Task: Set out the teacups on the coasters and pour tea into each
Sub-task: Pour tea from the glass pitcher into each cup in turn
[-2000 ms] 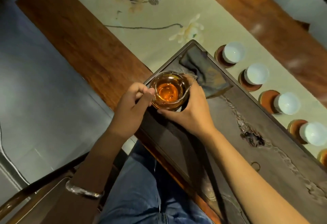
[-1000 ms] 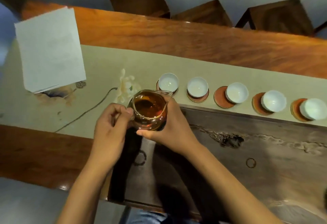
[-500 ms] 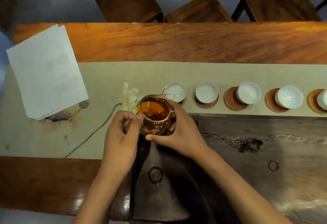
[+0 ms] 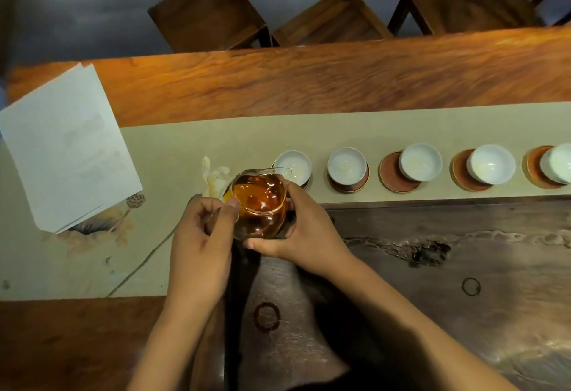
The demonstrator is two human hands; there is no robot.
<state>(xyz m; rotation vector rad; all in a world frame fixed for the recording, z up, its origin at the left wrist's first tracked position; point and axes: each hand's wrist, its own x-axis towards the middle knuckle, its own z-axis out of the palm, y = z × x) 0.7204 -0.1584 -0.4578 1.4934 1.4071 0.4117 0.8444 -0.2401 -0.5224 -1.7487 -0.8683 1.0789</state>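
Note:
A glass pitcher point(image 4: 258, 202) of amber tea is tilted, its spout over the leftmost white teacup point(image 4: 293, 166). My left hand point(image 4: 204, 236) pinches the pitcher's handle. My right hand point(image 4: 304, 233) cups its body and base from the right. Several white teacups stand in a row on round brown coasters along the beige runner: the second cup point(image 4: 346, 165), the third cup point(image 4: 420, 162) on its coaster point(image 4: 392, 174), a fourth cup point(image 4: 491, 163), and a fifth cup point(image 4: 559, 163) cut by the frame edge. The cups look empty.
A dark wooden tea tray point(image 4: 432, 267) lies in front of the cups, under my arms. White paper sheets point(image 4: 65, 149) rest at the left of the beige runner point(image 4: 185, 143). Wooden stools point(image 4: 210, 10) stand beyond the table's far edge.
I lifted the pitcher from the tray and carried it toward the leftmost cup. It now tilts more, spout over that cup. The view swung round to face the table.

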